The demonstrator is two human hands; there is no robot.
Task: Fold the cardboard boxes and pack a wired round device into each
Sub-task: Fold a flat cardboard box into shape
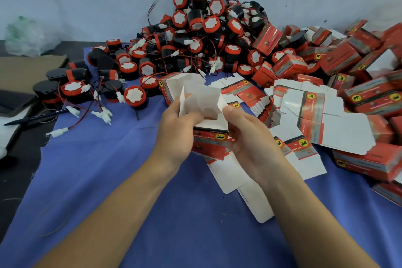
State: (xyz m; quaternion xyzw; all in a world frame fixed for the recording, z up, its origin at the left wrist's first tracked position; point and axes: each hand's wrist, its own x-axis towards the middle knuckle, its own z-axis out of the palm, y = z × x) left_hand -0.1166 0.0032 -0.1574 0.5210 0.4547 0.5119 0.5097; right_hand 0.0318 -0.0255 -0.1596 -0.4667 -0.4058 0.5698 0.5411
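Risk: my left hand [174, 124] and right hand [248, 137] both pinch the half-formed cardboard box [208, 143] by its thin white flaps, so a hard tuck could crease or tear one. The bottom seems untucked, so a device might drop through. The box is held at centre above the blue cloth [108, 169], nearer than the pile of round devices [195, 35]; red printed sides, white inside.
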